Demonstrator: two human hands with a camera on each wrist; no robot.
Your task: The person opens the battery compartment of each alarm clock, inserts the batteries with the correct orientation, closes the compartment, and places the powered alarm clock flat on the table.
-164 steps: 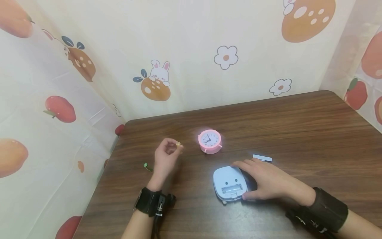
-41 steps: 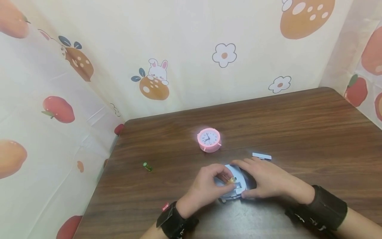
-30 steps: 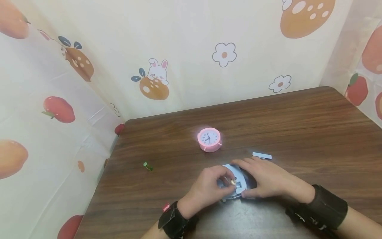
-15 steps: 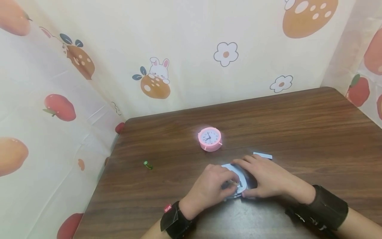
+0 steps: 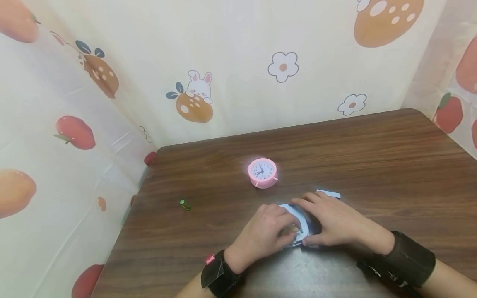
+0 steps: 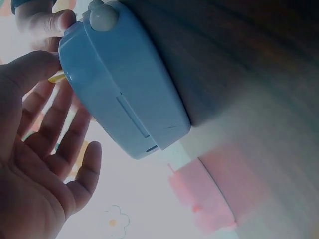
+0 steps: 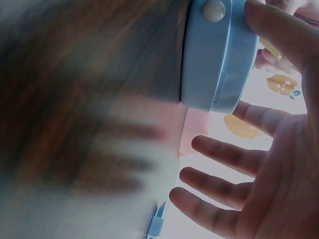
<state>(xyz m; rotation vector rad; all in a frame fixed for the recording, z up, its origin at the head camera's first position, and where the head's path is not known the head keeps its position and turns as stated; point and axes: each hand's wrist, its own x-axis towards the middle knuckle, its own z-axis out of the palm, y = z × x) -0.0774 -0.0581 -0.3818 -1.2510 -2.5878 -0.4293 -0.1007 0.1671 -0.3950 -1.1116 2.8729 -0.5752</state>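
A light blue rounded case (image 5: 294,213), its battery slot facing up, lies on the brown table (image 5: 208,174). My left hand (image 5: 262,231) reaches over it and pinches a small yellowish battery (image 7: 270,48) between thumb and fingers, at the slot. Most of the battery and slot are hidden by that hand in the head view. My right hand (image 5: 335,221) grips the case's right side between thumb and index finger; its other fingers extend free in the right wrist view. Round feet such as this knob (image 6: 103,18) show on the case's near side.
Behind the case stands a pink alarm clock (image 5: 262,174). A green battery (image 5: 185,205) lies to the left. Past the right hand's fingers lies a light blue battery cover (image 5: 328,193). A fruit-printed curtain (image 5: 238,82) borders the table's back.
My left hand came from left of the pink clock to the case, carrying the battery. Over the last second its fingers lowered onto the slot. The right hand kept its grip.
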